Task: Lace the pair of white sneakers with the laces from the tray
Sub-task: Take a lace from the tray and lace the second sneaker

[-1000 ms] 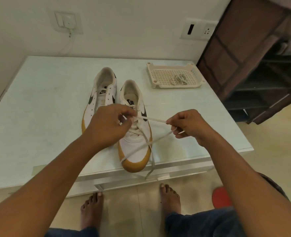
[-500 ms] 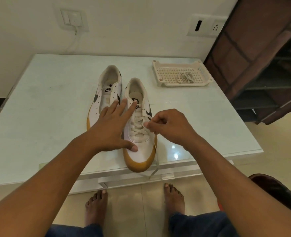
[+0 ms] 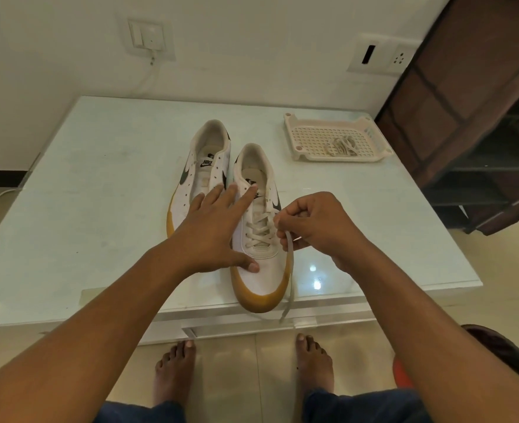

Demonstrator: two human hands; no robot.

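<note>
White sneaker (image 3: 264, 270) mid-frame at bench (image 3: 99, 193) edge, half-laced. Left hand (image 3: 209, 233) flat on it, grip open; right hand (image 3: 319, 227) grip pinches lace (image 3: 290, 270). Spare lace (image 3: 342, 146) in tray (image 3: 295, 129), upper right. Hard tug could slip the pinch or drag sneaker off.

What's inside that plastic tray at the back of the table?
One loose bundle of pale lace lies in the tray, toward its right side, on the perforated floor. Whether it is a single lace or more cannot be told; the floor beneath the bundle is hidden.
</note>
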